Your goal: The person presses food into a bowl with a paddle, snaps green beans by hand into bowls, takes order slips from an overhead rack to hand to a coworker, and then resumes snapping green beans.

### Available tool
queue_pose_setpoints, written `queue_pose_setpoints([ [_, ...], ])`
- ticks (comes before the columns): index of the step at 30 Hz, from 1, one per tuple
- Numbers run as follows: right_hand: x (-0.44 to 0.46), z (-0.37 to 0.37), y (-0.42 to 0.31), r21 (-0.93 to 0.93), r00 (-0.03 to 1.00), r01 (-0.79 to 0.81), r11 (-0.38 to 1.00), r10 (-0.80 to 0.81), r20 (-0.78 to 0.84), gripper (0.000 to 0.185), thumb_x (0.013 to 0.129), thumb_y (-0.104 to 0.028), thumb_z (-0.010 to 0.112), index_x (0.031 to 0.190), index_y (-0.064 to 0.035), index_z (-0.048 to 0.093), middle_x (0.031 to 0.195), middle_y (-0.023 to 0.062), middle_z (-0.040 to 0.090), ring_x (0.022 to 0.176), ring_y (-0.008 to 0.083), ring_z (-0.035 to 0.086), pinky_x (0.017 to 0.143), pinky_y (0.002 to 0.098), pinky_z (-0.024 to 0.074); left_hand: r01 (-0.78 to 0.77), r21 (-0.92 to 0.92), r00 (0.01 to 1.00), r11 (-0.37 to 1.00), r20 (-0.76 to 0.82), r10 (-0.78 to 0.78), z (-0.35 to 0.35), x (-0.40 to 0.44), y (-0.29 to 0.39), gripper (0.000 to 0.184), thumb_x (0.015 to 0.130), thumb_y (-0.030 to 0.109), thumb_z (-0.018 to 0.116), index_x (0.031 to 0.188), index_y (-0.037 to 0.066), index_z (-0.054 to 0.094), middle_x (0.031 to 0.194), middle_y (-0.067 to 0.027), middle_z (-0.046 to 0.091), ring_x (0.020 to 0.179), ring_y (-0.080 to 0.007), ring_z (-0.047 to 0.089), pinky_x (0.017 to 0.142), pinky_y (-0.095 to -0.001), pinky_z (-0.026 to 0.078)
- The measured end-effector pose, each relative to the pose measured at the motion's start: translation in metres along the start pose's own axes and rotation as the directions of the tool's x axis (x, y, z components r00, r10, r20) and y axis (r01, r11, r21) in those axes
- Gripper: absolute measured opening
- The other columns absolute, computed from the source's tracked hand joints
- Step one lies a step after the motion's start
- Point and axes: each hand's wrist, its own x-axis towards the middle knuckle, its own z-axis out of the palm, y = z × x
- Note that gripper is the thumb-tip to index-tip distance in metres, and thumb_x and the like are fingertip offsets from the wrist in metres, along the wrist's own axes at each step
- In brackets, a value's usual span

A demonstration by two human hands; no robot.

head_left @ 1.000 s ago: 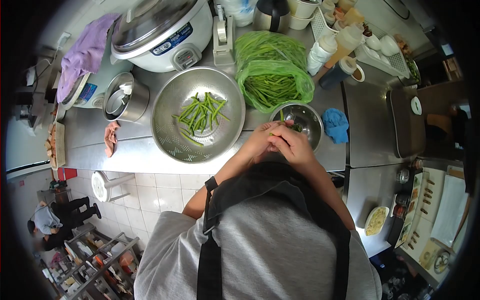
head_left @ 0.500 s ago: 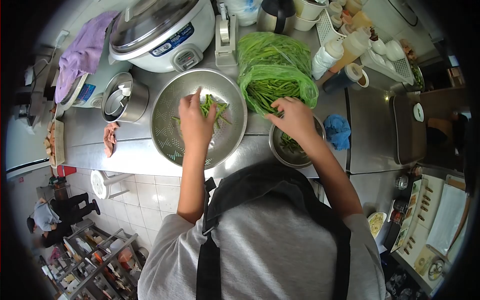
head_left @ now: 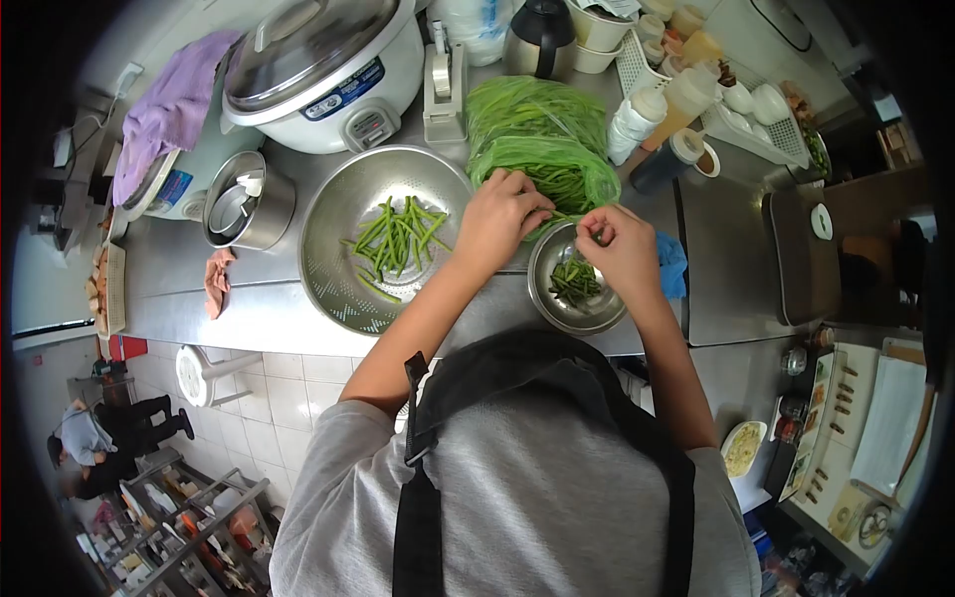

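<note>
Just in front of the open green plastic bag [head_left: 542,109], my two hands meet over a green bean [head_left: 563,216]. My left hand [head_left: 500,221] pinches one end, its fingers closed. At the other end, the closed fingertips of my right hand [head_left: 624,251] grip the bean above a small steel bowl [head_left: 542,308]. Short dark-green bean ends [head_left: 575,283] lie in that bowl. To the left, a large perforated steel colander [head_left: 328,214] holds several cut green bean pieces [head_left: 400,239]. More whole beans [head_left: 557,184] fill the bag's mouth, partly behind my left hand.
A rice cooker [head_left: 328,90], a tape dispenser [head_left: 444,95] and a steel pot [head_left: 269,214] stand behind and left. Sauce bottles [head_left: 676,154] line the back right. A blue cloth [head_left: 672,267] lies beside my right hand. Another person [head_left: 95,438] is far left.
My left hand has moved right from the colander to the bag, leaving the pieces there in view. My right hand has moved slightly right and down from the bag with a bean.
</note>
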Motion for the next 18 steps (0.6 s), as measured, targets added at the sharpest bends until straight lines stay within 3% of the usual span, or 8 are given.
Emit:
queue_pose_setpoints([
  [4,-0.011,-0.009,0.008,-0.062,0.999,0.028,0.998,-0.03,-0.028,0.014,0.075,-0.014,0.075,0.082,-0.0042,0.069,0.073,0.008,0.064,0.057,0.0173,0.057,0.055,0.0289,0.0468,-0.003,-0.006,1.0,1.0,0.014,0.003,-0.005,0.003,0.017,0.012,0.073,0.015,0.072,0.084,0.011,0.073,0.077,-0.0034,0.059,0.081,-0.0246,0.056,0.074,-0.0363,0.048],
  [10,-0.023,-0.002,0.006,0.243,0.983,-0.012,0.97,0.055,-0.173,0.015,0.077,-0.016,0.077,0.083,-0.0038,0.07,0.072,0.0065,0.064,0.052,0.0139,0.055,0.051,0.0255,0.044,0.069,-0.007,0.997,0.998,0.02,-0.068,-0.008,-0.014,0.034,0.012,0.073,0.016,0.072,0.084,0.011,0.073,0.075,-0.0045,0.059,0.079,-0.0252,0.056,0.071,-0.0376,0.046],
  [13,-0.028,-0.007,0.0,0.146,0.988,-0.125,0.981,0.136,-0.074,0.015,0.077,-0.015,0.077,0.084,-0.0047,0.07,0.073,0.0057,0.064,0.052,0.0143,0.055,0.052,0.0265,0.0453,0.043,0.014,0.999,0.999,0.021,-0.043,-0.011,-0.02,0.037,0.012,0.074,0.015,0.072,0.085,0.011,0.073,0.077,-0.0041,0.059,0.079,-0.0248,0.055,0.07,-0.0373,0.047],
  [16,-0.028,-0.009,-0.004,0.085,0.998,0.012,0.996,-0.007,-0.057,0.016,0.077,-0.017,0.076,0.084,-0.0042,0.071,0.073,0.0078,0.066,0.054,0.0156,0.058,0.054,0.0287,0.0479,-0.024,0.016,0.999,1.0,0.029,0.023,-0.016,-0.018,0.039,0.012,0.074,0.013,0.072,0.086,0.011,0.073,0.079,-0.0035,0.06,0.078,-0.0243,0.055,0.07,-0.0368,0.048],
  [18,-0.03,-0.01,0.002,0.045,0.999,-0.002,0.999,0.001,0.037,0.018,0.078,-0.02,0.075,0.084,-0.0034,0.071,0.072,0.0096,0.067,0.056,0.0167,0.061,0.057,0.0303,0.0493,-0.043,0.009,0.998,0.999,0.037,0.042,-0.018,-0.018,0.039,0.012,0.074,0.013,0.072,0.086,0.011,0.073,0.079,-0.0032,0.06,0.078,-0.0241,0.054,0.07,-0.0365,0.047],
])
